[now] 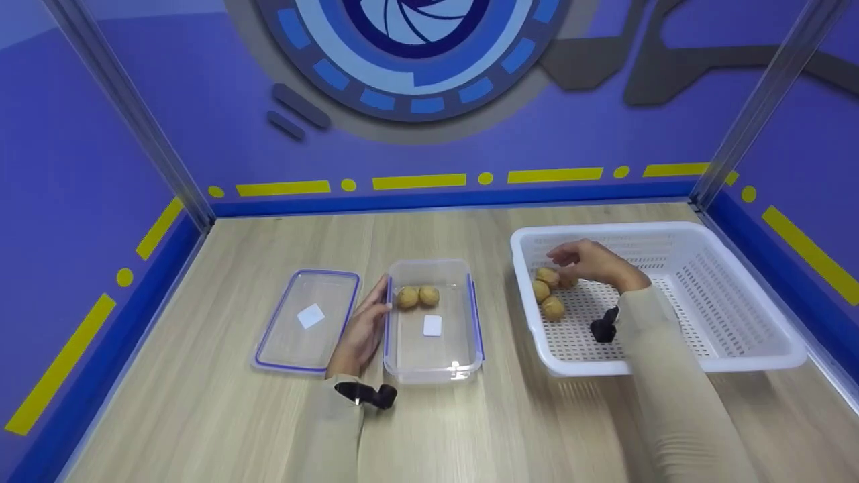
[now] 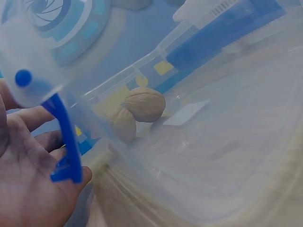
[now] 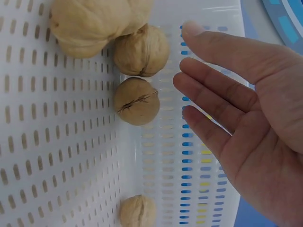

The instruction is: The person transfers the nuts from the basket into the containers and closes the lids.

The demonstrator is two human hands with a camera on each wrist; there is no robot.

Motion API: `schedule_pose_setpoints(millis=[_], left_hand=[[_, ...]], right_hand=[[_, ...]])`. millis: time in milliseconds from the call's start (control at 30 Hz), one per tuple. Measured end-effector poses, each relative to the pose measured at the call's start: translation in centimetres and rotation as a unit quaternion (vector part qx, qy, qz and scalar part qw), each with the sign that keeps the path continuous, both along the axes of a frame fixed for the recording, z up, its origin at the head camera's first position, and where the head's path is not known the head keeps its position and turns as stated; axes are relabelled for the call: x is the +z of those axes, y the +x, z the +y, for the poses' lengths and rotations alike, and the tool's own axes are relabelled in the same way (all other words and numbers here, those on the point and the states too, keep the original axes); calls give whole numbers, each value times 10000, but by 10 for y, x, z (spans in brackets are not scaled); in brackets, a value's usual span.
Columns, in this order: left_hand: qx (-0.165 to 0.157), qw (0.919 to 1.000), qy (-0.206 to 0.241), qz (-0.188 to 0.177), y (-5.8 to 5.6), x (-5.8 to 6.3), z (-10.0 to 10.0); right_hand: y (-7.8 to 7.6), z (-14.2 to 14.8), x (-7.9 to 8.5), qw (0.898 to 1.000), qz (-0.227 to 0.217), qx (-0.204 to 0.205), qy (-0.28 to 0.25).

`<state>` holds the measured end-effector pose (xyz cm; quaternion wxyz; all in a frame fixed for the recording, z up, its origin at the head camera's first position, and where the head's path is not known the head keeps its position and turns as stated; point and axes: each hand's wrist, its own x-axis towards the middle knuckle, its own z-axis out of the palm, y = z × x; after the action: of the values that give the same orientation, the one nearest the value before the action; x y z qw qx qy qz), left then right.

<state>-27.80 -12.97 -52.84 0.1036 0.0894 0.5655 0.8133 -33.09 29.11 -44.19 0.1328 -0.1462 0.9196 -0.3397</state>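
Observation:
Two walnuts (image 1: pixel 418 296) sit side by side near the far left part of a clear plastic box (image 1: pixel 429 355). My left hand (image 1: pixel 366 330) is at the box's left wall; in the left wrist view its fingers extend behind the hanging blue-edged latch flap (image 2: pixel 66 137). Over at the white basket (image 1: pixel 671 365), my right hand (image 1: pixel 590 261) hovers inside, above several walnuts (image 1: pixel 553 308) by the left wall. The right wrist view shows that hand's extended fingers (image 3: pixel 213 94) apart from the nearest walnut (image 3: pixel 137 101), holding nothing.
Left of the box lies its clear lid (image 1: pixel 285 342) with a blue seal and a white label (image 1: pixel 311 316). A small white label (image 1: pixel 432 326) is in the box. Blue panels (image 1: pixel 429 161) wall the wooden table (image 1: pixel 463 436) at the back and sides.

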Motion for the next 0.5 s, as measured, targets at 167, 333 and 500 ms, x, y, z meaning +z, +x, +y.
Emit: schedule_pose_setpoints(millis=[167, 333, 500], left_hand=[[24, 10000, -18, -30, -1, 0, 0], [74, 9999, -10, -66, -1, -1, 0], [84, 9999, 68, -84, 0, 0, 0]], right_hand=[[0, 1, -4, 10000, -15, 13, 83], [0, -1, -6, 9998, 100, 86, 163], [0, -2, -7, 9994, 99, 146, 285]])
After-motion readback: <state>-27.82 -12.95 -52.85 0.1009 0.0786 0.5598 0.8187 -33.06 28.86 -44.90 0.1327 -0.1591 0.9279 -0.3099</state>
